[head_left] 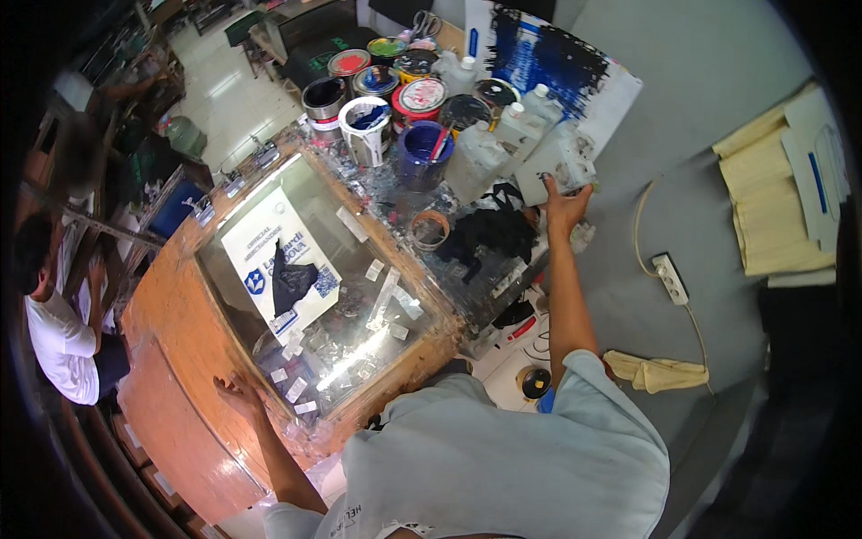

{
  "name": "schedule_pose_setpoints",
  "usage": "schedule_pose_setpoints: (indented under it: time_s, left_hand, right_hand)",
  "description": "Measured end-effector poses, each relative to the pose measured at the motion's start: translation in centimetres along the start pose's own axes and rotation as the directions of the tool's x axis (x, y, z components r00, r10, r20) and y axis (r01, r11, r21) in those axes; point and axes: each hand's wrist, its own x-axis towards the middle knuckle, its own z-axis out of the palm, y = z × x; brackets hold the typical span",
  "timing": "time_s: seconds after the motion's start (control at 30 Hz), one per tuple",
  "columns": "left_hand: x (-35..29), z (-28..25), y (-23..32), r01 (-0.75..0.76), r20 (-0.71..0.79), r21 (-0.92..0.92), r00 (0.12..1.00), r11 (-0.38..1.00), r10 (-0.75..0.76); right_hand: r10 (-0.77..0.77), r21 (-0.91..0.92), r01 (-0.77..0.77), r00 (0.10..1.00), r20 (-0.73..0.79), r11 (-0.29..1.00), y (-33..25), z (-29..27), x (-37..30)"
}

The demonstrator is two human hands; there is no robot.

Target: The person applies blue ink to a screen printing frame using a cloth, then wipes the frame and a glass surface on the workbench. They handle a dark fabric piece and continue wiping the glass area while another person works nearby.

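My right hand [567, 208] reaches out to the far right, its fingers and thumb around the near end of a translucent plastic jug [571, 162]. Beside it stand other whitish plastic jugs [480, 160]. A crumpled black rag [494, 237] lies just left of my right wrist. My left hand [239, 395] is open, fingers apart and with nothing in it, above the wooden frame [193, 310] by the glass panel. On the glass [359, 310] lies a white printed sheet [260, 238] with a small crumpled black piece [292, 280] on top.
Several paint cans crowd the far bench, among them a purple tub [424, 157] and a white bucket [365, 135]. A tape roll [429, 230] lies nearer. A paint-smeared board [557, 72] leans behind. A power strip [670, 278] hangs at right; another person [67, 332] sits at left.
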Motion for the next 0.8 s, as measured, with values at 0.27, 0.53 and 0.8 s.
schedule_pose_setpoints:
  time_s: [0.27,0.53,0.8]
  left_hand:
    - [-0.9,1.3,1.4,-0.105,0.012,0.464,0.994,0.88,0.112]
    - [-1.4,1.9,5.3,0.09,-0.053,0.466,0.996,0.88,-0.073]
    - [-1.4,0.9,5.9,0.205,-0.071,0.395,0.979,0.896,-0.193]
  right_hand:
    - [-0.034,0.125,0.032,0.999,0.01,0.992,1.2,2.7,-5.6]
    - [-0.601,0.582,0.398,-0.091,0.794,0.709,-16.2,13.4,-36.0]
    - [-0.43,0.555,0.676,-0.369,0.824,0.484,-14.3,15.6,-39.6]
